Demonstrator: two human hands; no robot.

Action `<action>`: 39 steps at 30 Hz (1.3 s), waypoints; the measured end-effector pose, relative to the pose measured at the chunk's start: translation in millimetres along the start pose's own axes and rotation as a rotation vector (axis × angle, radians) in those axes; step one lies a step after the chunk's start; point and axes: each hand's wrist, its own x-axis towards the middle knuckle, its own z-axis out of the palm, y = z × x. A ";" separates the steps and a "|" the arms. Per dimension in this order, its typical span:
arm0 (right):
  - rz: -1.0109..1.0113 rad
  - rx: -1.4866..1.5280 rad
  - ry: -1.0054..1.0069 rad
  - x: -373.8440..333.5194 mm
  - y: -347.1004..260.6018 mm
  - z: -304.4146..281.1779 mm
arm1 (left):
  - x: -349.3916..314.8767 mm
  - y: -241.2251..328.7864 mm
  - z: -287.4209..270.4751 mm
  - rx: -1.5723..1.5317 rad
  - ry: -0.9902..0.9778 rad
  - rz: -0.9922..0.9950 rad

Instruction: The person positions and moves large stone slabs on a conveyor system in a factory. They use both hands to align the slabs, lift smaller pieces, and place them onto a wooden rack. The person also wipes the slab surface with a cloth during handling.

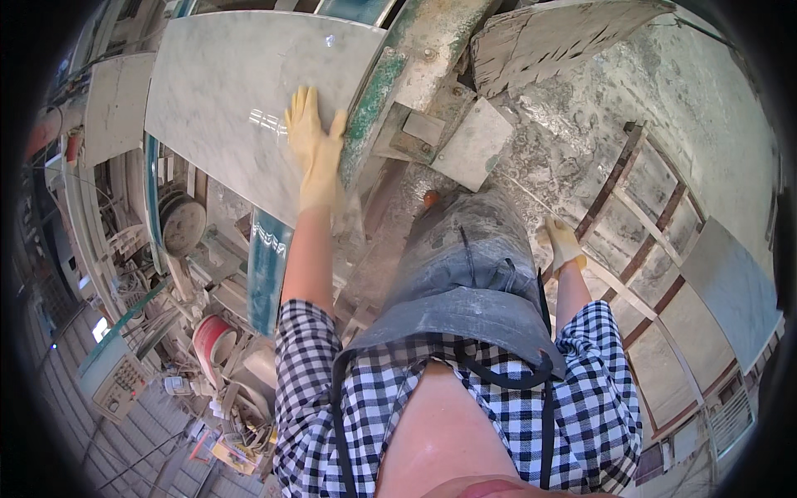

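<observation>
A glossy pale marble slab (pixel 224 100) with faint grey veining lies at the upper left. My left hand (pixel 314 137), in a cream rubber glove, rests flat near the slab's right edge, fingers stretched and thumb apart. Low beside my apron (pixel 465 249) hangs my right hand (pixel 563 239), also in a cream glove. It appears to hold nothing, its fingers loosely apart and partly foreshortened. Along the slab's right edge, close to my left thumb, runs a worn metal beam (pixel 374 104) with chipped green paint.
A wood-and-metal rack (pixel 639 216) stands at the right, with a grey slab (pixel 730 286) beside it. A small pale stone offcut (pixel 477 145) lies ahead of my apron. At the lower left are a control panel (pixel 120 390) and a red wheel-like part (pixel 213 344).
</observation>
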 end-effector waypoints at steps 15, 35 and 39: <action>0.013 0.137 0.041 -10.3 -34.7 -21.0 | 114.1 66.1 40.9 -0.001 0.104 0.097; 0.094 0.313 0.014 35.9 -39.1 27.6 | 217.7 92.1 86.1 -0.033 0.047 0.348; 0.067 0.293 0.080 42.2 -14.4 20.3 | 233.6 86.3 102.6 -0.109 0.077 0.325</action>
